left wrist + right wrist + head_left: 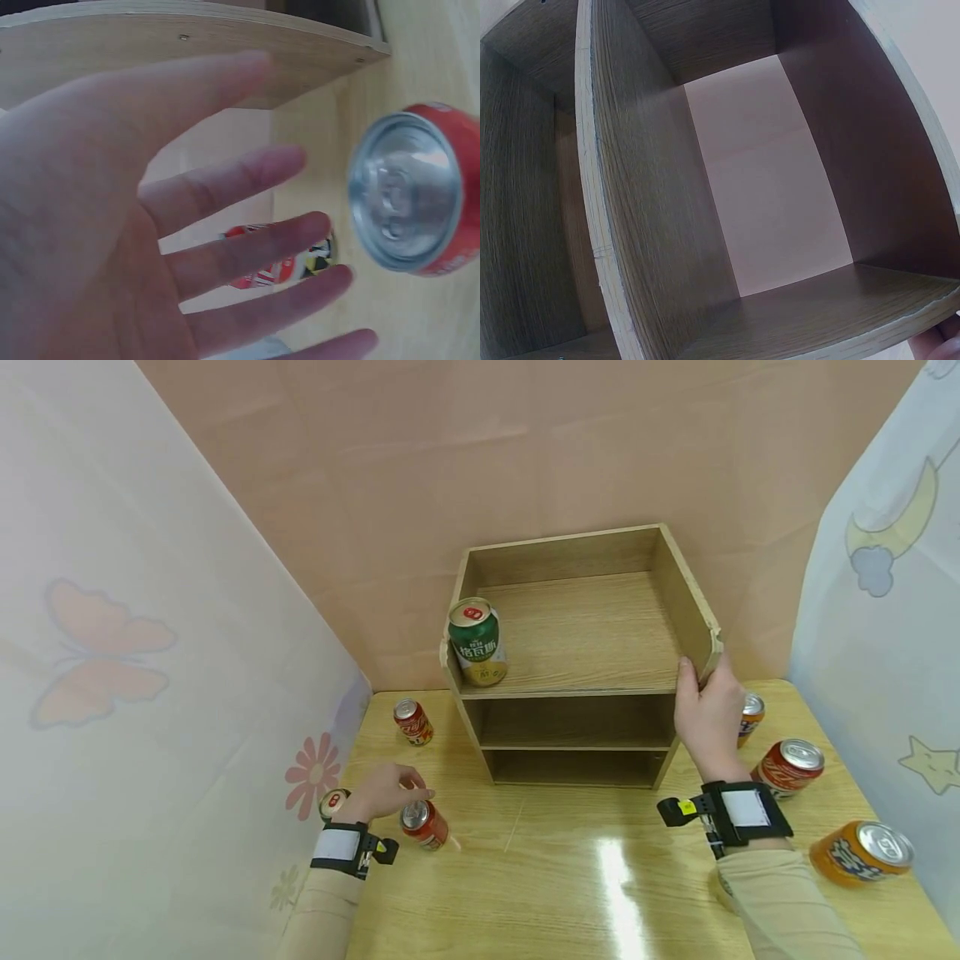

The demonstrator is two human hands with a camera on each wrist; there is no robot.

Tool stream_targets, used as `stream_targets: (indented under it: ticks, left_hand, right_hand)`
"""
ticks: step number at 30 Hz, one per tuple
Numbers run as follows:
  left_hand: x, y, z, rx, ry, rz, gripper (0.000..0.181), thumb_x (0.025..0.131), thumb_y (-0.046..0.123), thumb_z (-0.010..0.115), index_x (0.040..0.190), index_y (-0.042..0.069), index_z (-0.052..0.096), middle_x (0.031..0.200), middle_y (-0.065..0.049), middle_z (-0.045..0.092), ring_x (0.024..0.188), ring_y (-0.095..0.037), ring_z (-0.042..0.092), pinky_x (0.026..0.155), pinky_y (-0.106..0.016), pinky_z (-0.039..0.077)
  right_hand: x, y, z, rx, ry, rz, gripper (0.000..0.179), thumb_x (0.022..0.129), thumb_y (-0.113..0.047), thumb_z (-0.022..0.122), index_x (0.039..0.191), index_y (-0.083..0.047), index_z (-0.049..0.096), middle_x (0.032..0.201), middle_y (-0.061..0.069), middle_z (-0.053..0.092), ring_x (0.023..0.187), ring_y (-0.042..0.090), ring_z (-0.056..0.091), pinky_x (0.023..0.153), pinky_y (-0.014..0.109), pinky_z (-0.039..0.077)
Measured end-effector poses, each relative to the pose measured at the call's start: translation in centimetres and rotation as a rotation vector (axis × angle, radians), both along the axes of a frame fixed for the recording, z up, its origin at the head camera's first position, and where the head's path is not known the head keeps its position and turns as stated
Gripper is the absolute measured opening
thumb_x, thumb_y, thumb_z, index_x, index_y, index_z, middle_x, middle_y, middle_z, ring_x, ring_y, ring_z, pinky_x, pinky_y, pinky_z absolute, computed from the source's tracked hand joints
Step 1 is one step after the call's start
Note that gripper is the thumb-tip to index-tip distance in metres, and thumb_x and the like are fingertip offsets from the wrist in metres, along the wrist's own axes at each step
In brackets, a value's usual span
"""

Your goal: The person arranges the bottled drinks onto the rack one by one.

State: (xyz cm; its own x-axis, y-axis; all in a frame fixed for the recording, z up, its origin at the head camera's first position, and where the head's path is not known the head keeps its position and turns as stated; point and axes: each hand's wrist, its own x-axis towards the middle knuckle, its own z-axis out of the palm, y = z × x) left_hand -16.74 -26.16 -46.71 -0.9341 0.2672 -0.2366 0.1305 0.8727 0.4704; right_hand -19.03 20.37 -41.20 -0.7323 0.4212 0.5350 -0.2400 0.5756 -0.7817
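My left hand hovers over the left part of the table, just above a red soda can with a silver lid. In the left wrist view its fingers are spread and fairly straight, with the red can's lid beyond the fingertips. At the right, my right hand grips the front of the side panel of a wooden shelf unit; only a bit of that hand shows in the right wrist view. A green can stands on the shelf's top level, at the front left corner.
A second red can stands left of the shelf, and another can is partly behind my left wrist. Right of the shelf are an orange-and-blue can, a red can and an orange can. My right sleeve partly covers one more can.
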Motion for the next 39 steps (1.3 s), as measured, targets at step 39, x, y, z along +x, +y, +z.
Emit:
stream_targets:
  ticks: [39]
  left_hand:
    - [2.3, -2.1, -8.6, 0.296, -0.082, 0.055, 0.068, 0.067, 0.005, 0.092, 0.125, 0.009, 0.056, 0.111, -0.006, 0.065, 0.099, -0.024, 0.063, 0.08, -0.043, 0.054]
  right_hand:
    - [0.0, -0.1, 0.0, -0.009, 0.038, 0.015, 0.036, 0.104, -0.018, 0.056, 0.131, 0.006, 0.057, 0.123, 0.027, 0.065, 0.113, 0.043, 0.063, 0.092, 0.06, 0.048]
